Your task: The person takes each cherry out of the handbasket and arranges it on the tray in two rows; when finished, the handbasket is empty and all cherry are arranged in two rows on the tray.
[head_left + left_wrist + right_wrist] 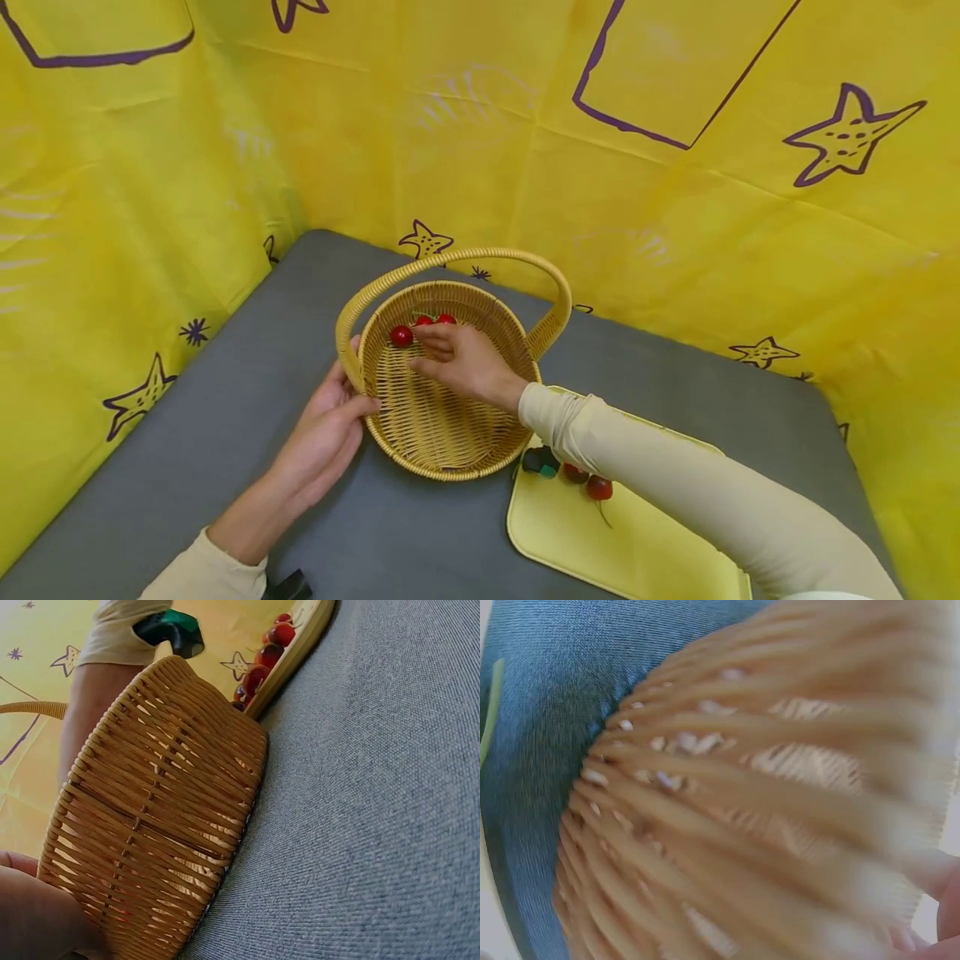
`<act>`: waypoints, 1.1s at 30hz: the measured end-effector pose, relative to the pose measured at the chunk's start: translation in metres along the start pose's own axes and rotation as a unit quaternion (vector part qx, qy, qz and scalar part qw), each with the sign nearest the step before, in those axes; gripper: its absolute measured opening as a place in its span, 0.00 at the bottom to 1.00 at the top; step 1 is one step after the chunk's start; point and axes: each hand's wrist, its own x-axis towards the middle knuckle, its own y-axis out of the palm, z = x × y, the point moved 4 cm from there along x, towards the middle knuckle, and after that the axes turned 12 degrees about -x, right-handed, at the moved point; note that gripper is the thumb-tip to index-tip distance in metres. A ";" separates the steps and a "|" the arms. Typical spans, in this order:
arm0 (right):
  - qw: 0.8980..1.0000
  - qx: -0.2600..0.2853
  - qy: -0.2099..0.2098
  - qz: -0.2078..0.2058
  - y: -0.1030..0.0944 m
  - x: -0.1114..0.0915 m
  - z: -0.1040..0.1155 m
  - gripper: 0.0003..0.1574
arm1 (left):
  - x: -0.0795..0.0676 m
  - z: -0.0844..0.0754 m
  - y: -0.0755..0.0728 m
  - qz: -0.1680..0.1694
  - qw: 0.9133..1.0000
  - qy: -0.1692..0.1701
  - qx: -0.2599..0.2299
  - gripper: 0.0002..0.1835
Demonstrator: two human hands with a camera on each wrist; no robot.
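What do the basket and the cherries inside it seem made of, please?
The basket looks like rattan or plastic imitation, lightly glossy, woven from even, rounded strands. The cherries may be glossy plastic, given the highlight on one, though real fruit is possible.

Here on the head feed I've got the right sleeve (pixel 660 467): long, plain, pale cream, and look at that cloth, bunched into soft creases just behind the wrist! Across to the left sleeve (pixel 206 575), same cream again, ending in a plain cuff. Left hand (pixel 326 429), right hand (pixel 468 362), both bare. And beside that left cuff, a small black block (pixel 291 587); whether it's worn, I can't tell.
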 end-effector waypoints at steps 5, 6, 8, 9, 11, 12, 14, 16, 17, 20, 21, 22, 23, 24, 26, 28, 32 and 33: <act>1.000 0.008 0.001 -0.018 -0.008 0.009 0.008 0.33 | 0.001 0.000 0.000 -0.004 1.000 0.004 0.000 0.52; 1.000 0.010 0.003 -0.017 -0.007 0.011 0.008 0.32 | 0.001 0.000 -0.001 -0.004 1.000 0.004 -0.001 0.52; 1.000 0.014 0.014 -0.013 -0.005 0.016 0.008 0.32 | 0.001 0.001 -0.001 0.000 1.000 0.003 -0.005 0.52; 1.000 0.014 0.021 -0.010 -0.003 0.019 0.008 0.32 | 0.001 0.002 -0.001 0.001 1.000 0.003 -0.005 0.52; 0.999 0.012 0.035 -0.005 -0.002 0.021 0.008 0.31 | 0.000 0.003 -0.001 0.003 1.000 0.002 -0.007 0.52; 0.999 0.010 0.041 -0.003 -0.003 0.023 0.009 0.31 | 0.000 0.003 -0.002 0.002 1.000 0.004 -0.008 0.52; 0.999 0.004 0.045 -0.005 -0.005 0.025 0.013 0.30 | 0.000 0.003 -0.002 0.001 1.000 0.008 -0.009 0.52; 0.999 -0.001 0.045 -0.011 -0.009 0.028 0.016 0.29 | -0.001 0.003 -0.003 0.001 1.000 0.009 -0.010 0.52; 0.999 -0.002 0.047 -0.015 -0.010 0.029 0.017 0.29 | -0.001 0.003 -0.003 0.002 1.000 0.010 -0.010 0.52; 0.999 -0.001 0.049 -0.019 -0.009 0.031 0.016 0.27 | -0.002 0.003 -0.002 0.009 1.000 0.011 -0.009 0.52; 0.999 0.004 0.050 -0.017 -0.007 0.031 0.015 0.27 | -0.002 0.004 -0.002 0.012 1.000 0.011 -0.009 0.52; 0.999 0.007 0.051 -0.015 -0.006 0.031 0.013 0.27 | -0.002 0.004 -0.001 0.015 1.000 0.012 -0.009 0.52; 0.998 0.010 0.052 -0.015 -0.004 0.031 0.012 0.26 | -0.002 0.005 -0.001 0.016 1.000 0.012 -0.009 0.53; 0.998 0.014 0.051 -0.016 -0.003 0.031 0.012 0.26 | -0.002 0.005 0.000 0.017 1.000 0.013 -0.008 0.53; 0.999 0.022 0.047 -0.016 0.000 0.032 0.011 0.25 | -0.003 0.005 0.000 0.016 1.000 0.014 -0.008 0.52; 0.998 0.024 0.045 -0.021 0.002 0.032 0.011 0.25 | -0.003 0.005 0.000 0.012 1.000 0.012 -0.007 0.53; 0.998 0.030 0.042 -0.027 0.005 0.033 0.011 0.26 | -0.005 0.003 0.000 0.010 1.000 0.012 -0.004 0.52; 0.998 0.031 0.044 -0.031 0.006 0.033 0.011 0.26 | -0.005 0.002 0.000 0.011 1.000 0.013 -0.005 0.52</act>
